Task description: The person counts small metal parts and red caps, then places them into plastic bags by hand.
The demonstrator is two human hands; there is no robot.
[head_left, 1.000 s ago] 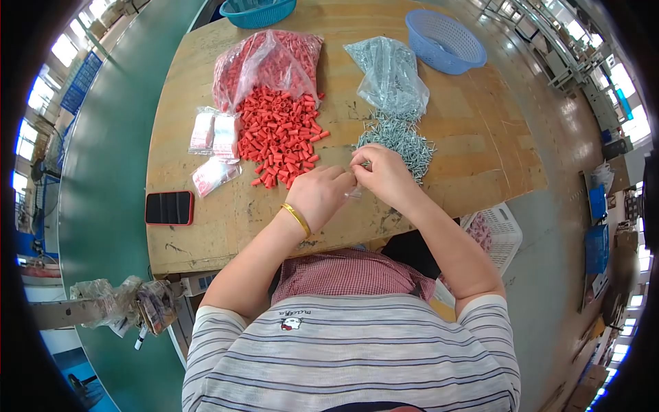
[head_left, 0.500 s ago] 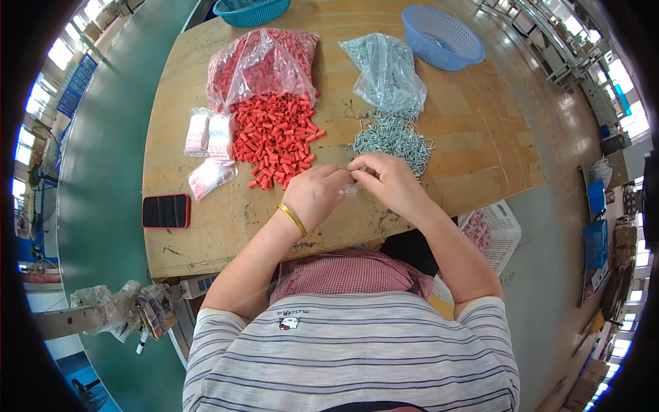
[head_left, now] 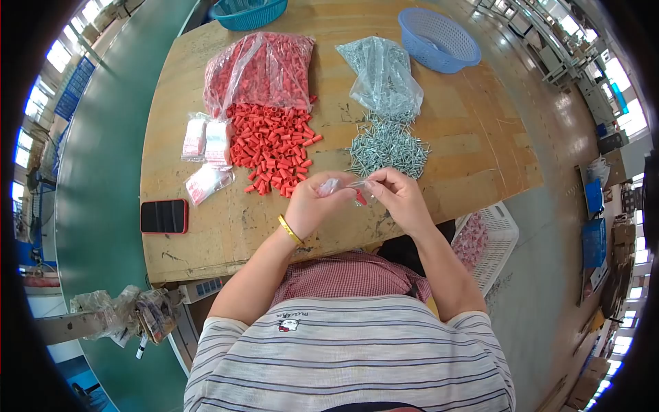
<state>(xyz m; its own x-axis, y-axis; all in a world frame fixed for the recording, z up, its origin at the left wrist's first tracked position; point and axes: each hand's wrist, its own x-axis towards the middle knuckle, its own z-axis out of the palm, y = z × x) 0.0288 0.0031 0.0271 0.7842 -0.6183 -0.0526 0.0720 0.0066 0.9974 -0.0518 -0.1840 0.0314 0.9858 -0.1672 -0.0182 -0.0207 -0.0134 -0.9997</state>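
My left hand is closed on a small clear plastic bag, with a red piece showing at its lower end. The fingertips of my right hand pinch the bag's other edge. Beyond my left hand lies a pile of red plastic plugs, spilling from a large clear bag. Silver screws are heaped beyond my right hand, in front of their own clear bag.
Packs of small bags and a phone lie on the wooden table at left. A teal basket and a blue basket stand at the far edge. A white crate is below the right edge.
My hands have turned and moved slightly apart, and the small bag with the red piece now shows between them. The view has shifted slightly.
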